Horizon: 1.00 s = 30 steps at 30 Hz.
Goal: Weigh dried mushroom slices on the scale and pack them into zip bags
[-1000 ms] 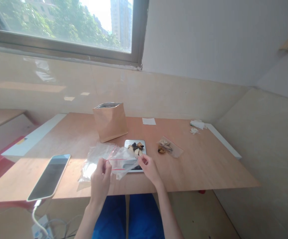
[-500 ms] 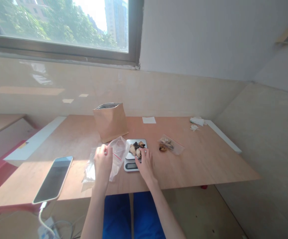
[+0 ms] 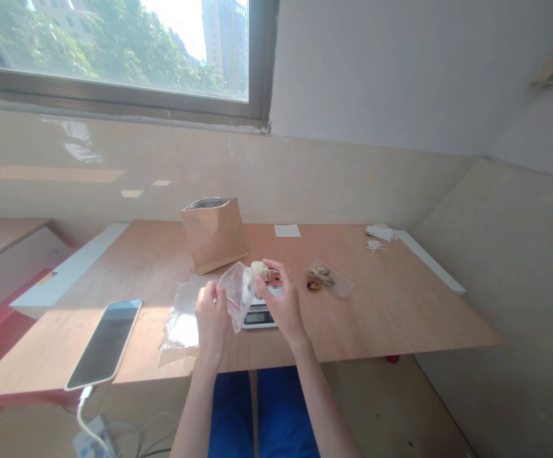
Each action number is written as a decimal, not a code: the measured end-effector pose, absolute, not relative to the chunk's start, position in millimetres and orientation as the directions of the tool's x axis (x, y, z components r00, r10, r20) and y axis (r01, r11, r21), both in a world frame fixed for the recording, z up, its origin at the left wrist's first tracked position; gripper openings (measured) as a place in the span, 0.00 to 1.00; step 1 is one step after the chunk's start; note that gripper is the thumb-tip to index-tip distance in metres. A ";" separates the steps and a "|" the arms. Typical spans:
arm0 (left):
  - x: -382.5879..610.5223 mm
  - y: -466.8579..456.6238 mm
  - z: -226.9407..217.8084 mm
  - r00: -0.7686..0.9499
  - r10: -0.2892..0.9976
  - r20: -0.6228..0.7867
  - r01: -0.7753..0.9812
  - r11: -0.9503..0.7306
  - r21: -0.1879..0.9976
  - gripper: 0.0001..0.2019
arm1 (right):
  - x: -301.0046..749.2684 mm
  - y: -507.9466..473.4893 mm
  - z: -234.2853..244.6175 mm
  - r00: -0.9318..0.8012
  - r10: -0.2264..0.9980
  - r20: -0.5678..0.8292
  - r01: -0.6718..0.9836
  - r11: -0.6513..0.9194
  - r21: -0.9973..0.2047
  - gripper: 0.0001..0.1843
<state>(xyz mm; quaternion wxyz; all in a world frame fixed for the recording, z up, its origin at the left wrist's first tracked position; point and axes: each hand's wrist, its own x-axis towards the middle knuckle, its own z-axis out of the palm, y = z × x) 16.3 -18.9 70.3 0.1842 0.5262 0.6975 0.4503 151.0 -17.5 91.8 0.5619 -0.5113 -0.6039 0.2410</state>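
The person's left hand [image 3: 212, 315] pinches a clear zip bag [image 3: 234, 289] with a red line, while the right hand [image 3: 286, 306] grips a pale piece [image 3: 259, 269] between thumb and fingers, just beside the bag, over the scale [image 3: 259, 318] near the front edge of the desk [image 3: 391, 312]. A brown paper pouch [image 3: 214, 235] stands open toward the back edge.

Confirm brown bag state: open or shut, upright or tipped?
Open and upright. The brown bag stands on its base, its top edges parted to show a silvery lining. Whether anything is inside: cannot tell.
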 end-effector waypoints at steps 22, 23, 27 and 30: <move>12.8 -26.9 63.0 -0.442 0.873 0.207 0.428 0.002 0.904 0.23 | 130.4 -5.6 15.9 0.265 0.920 0.290 0.714 0.015 -0.700 0.04; 11.9 -26.5 61.8 -0.441 0.871 0.215 0.445 0.003 0.896 0.23 | 134.0 -8.7 24.8 0.270 0.920 0.283 0.661 0.037 -0.749 0.04; 10.7 -24.7 58.0 -0.431 0.869 0.241 0.483 -0.004 0.876 0.21 | 145.6 -22.0 68.4 0.273 0.913 0.303 0.461 0.152 -0.874 0.07; 13.0 -24.9 57.2 -0.415 0.880 0.230 0.487 0.001 0.874 0.21 | 147.8 -29.1 95.0 0.202 0.913 0.355 0.384 0.260 -0.886 0.07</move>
